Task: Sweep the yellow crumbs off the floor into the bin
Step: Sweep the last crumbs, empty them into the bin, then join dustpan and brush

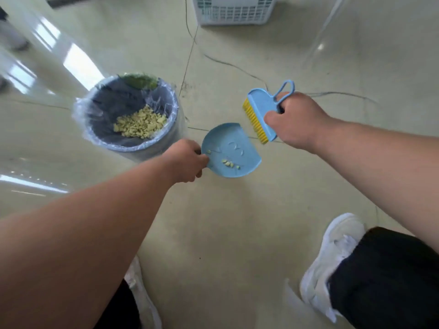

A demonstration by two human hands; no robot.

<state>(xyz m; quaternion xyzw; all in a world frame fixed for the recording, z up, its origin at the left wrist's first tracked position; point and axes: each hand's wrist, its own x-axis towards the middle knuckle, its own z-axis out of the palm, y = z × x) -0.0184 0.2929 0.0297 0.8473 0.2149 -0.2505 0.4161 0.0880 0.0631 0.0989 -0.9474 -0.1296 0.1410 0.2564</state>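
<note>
My left hand (186, 160) grips the small blue dustpan (234, 143) by its left edge, just right of the bin. A few yellow crumbs (230, 164) lie in the pan near its lower rim. My right hand (293, 121) holds the blue hand brush (262, 110) by its loop handle, yellow bristles pointing down-left, above and right of the pan. The grey bin (152, 150), lined with a clear bag, stands at the left and holds a heap of yellow crumbs (140, 122). No crumbs show on the floor.
A white slatted plastic basket (234, 10) stands at the top centre. My white shoes (332, 262) and dark trouser legs fill the bottom of the view. The floor is pale glossy tile with thin dark cracks. Clear plastic sheeting lies at the far left.
</note>
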